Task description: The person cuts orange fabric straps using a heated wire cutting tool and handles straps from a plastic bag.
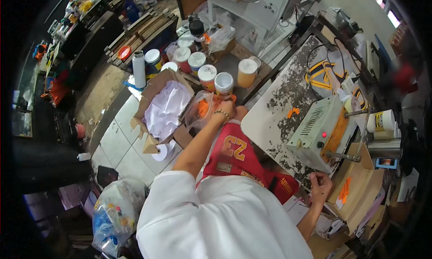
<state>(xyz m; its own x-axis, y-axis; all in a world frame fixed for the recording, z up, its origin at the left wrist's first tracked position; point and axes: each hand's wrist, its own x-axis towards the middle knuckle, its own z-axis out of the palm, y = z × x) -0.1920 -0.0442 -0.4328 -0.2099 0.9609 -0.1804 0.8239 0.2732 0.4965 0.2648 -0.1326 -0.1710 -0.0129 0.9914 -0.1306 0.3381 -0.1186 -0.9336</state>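
My left hand (227, 108), with a beaded bracelet at the wrist, reaches into a clear plastic bag (194, 117) of orange pieces (204, 108). Its fingers are hidden among the bag and the orange. By the near edge of the worktable, my right hand (320, 186) is loosely bent, thumb and fingers apart, with nothing visible in it. Close to that hand stands a grey metal machine (315, 132) with a lit red lamp and a black knob. An orange piece (344, 191) lies in an open cardboard box (360, 187) right of the hand, and another orange piece (293, 112) rests on the worktable (265, 119).
Several paint tubs (223, 82) stand ahead of my left hand. A cardboard box (150, 90) holding white sheets (168, 107) sits left of it, with a white roll (163, 152) below. A stuffed plastic bag (118, 214) is at lower left. Yellow-and-black striped material (327, 74) lies behind the machine.
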